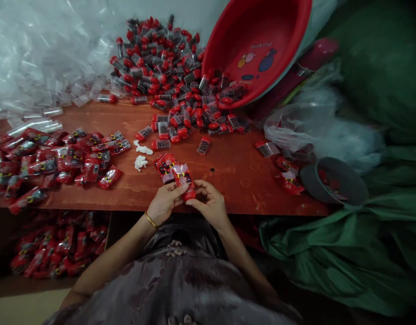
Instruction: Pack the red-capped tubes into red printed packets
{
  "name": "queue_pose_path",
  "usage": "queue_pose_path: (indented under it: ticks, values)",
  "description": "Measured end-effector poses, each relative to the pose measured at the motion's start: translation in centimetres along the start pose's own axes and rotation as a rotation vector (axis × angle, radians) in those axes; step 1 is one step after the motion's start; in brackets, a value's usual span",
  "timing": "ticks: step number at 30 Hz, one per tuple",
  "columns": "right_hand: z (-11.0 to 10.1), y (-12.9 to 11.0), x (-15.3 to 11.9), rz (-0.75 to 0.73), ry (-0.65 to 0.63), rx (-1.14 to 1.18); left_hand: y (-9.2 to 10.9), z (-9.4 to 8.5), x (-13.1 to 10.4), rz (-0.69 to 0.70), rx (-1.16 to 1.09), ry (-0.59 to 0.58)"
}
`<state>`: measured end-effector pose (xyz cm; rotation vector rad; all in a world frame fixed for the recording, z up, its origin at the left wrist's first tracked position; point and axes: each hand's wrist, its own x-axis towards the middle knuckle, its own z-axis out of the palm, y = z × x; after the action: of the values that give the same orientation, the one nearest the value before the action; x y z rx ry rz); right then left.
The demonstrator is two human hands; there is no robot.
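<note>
1. To the right of my right grip (211, 205), an open stretch of tabletop (243, 183) ran as far as a loose red wrapper (291, 179) and the grey bowl (311, 178).
2. Straight ahead, one lone tube (204, 145) lay in the way, and beyond it the tube pile (154, 63) and tilted red basin (258, 31) blocked my reach.
3. Left of my left grip (162, 205), a narrow gap led between the white pieces (140, 162) and the heaped packets (71, 158).

A red basin (251, 22) (cartoons (267, 60) printed inside) tilts near a pink flask (318, 54), green fabric (333, 253) at right.

Left fingers (178, 192) beside curled right fingers (204, 185)
</note>
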<state>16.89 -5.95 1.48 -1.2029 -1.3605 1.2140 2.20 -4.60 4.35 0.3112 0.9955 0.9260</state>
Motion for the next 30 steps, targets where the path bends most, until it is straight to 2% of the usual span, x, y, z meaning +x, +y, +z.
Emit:
queue_pose_path:
  ticks: [4,15,20,26,30]
  values:
    - [-0.1,0.0,0.5,-0.083,0.034,-0.170,0.3,-0.5,0.0,0.002,0.081,-0.056]
    - [1.4,0.3,1.0,-0.418,-0.018,-0.590,0.9,-2.3,0.5,0.016,0.402,0.009]
    - [0.9,0.5,0.6,-0.634,-0.103,-0.797,1.3,-2.7,-0.1,-0.111,0.571,-0.123]
    - [0.8,-0.7,0.3,-0.911,-0.215,-0.881,1.0,-4.0,-1.6,-0.156,0.581,-0.291]
    - [2.7,-0.8,0.4,-0.909,-0.200,-0.879,0.7,-5.0,-2.4,-0.154,0.458,-0.227]
